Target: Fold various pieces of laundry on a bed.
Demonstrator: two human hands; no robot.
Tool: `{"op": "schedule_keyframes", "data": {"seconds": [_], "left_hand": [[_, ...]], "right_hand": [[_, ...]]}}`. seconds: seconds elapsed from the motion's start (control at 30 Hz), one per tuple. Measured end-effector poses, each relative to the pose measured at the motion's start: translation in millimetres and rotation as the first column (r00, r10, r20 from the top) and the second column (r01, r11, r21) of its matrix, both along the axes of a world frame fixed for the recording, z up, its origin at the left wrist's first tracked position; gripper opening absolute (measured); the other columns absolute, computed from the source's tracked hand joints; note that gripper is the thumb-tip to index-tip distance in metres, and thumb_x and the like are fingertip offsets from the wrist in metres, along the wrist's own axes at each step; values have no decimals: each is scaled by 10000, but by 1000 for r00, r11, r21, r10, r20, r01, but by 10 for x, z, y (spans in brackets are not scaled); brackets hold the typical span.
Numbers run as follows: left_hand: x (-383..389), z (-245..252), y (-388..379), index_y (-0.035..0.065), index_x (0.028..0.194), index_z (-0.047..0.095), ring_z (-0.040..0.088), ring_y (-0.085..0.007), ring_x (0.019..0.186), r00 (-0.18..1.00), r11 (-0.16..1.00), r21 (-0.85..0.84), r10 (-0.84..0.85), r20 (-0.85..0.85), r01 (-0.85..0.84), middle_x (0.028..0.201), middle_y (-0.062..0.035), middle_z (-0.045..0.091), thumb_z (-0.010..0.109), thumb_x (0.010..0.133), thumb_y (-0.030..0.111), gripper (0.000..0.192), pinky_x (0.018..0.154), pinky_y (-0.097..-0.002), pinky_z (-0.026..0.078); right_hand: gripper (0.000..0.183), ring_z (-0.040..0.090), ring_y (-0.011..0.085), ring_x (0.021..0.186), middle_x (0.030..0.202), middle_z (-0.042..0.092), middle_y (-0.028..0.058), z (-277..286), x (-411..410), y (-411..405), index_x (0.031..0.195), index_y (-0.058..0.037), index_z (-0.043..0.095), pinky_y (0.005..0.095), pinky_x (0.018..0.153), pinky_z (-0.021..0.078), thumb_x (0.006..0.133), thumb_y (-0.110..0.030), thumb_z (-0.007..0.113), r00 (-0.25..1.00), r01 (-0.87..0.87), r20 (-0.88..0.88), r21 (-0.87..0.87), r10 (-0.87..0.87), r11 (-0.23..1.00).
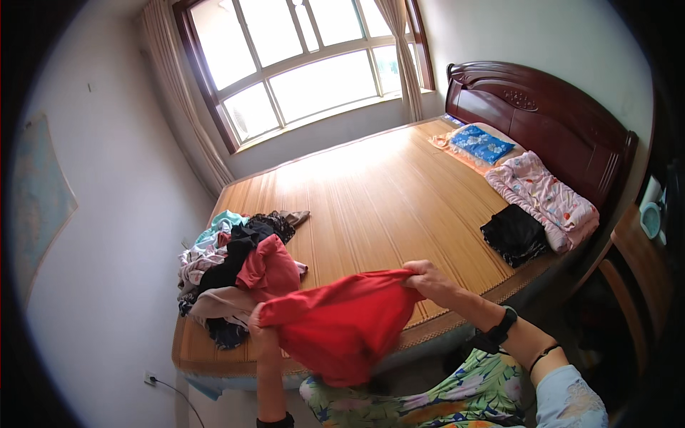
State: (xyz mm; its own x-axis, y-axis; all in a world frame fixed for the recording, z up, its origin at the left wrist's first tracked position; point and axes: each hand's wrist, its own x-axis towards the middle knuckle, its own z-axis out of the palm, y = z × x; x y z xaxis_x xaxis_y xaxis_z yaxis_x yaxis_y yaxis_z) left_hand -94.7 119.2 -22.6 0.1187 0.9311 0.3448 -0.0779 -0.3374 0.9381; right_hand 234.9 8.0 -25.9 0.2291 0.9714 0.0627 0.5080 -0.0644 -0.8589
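Note:
A red cloth garment hangs stretched between my two hands, over the near edge of the bed. My left hand grips its left upper corner, close to the heaped clothes. The other upper corner is pinched in my right hand. Its lower part is blurred and droops in front of my floral-patterned lap. Left of the garment, a heap of mixed clothes lies on the bed mat, with a coral-red garment on its near right side.
A bamboo-style mat covers the bed. Folded black cloth, a pink patterned quilt and a blue floral pillow lie by the dark wooden headboard. A wooden chair stands at right. A cord runs from a wall socket.

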Motion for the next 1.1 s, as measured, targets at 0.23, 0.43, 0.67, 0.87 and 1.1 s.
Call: {"op": "schedule_keyframes", "data": {"seconds": [0.23,0.43,0.67,0.87,1.1], "left_hand": [[206,-137,268,25,1215,461,507,-412,1027,575,856,483,492,-653,-184,1079,-204,504,702,644,11,620,893,-456,425],[649,-777,-483,-1,970,657,656,-178,807,767,905,-159,-419,-485,394,886,-128,665,695,773,52,208,718,-313,525],[852,-1697,-569,-40,1120,577,644,-205,970,859,916,111,-312,-405,385,1023,-123,663,540,865,19,264,862,-295,501],[795,-1455,-482,-39,1117,578,644,-203,967,913,938,-118,-345,-220,326,1021,-121,662,541,867,20,260,861,-294,501],[463,-1095,-682,-38,1113,579,644,-201,964,937,878,-336,-347,44,341,1019,-118,662,541,869,21,254,859,-294,502]], "right_hand": [[288,622,135,802,870,694,95,-14,-321,259,1076,-9,665,312,725,502,917,-235,581,949,42,-315,106,-6,993],[351,598,95,811,884,688,42,-785,-515,245,1089,-7,660,271,708,488,946,-312,561,786,-51,-618,-37,17,998],[499,646,313,908,907,661,190,-289,-1242,-110,974,-50,651,355,820,484,903,-530,535,942,-315,78,-127,326,941],[395,629,137,881,874,664,90,-263,-1389,-346,1025,-47,612,320,813,473,950,-429,541,823,-553,-187,-45,537,832],[279,474,244,615,706,616,103,96,-1798,-727,820,-14,573,361,635,436,870,-269,675,495,-819,-272,171,825,547]]}}
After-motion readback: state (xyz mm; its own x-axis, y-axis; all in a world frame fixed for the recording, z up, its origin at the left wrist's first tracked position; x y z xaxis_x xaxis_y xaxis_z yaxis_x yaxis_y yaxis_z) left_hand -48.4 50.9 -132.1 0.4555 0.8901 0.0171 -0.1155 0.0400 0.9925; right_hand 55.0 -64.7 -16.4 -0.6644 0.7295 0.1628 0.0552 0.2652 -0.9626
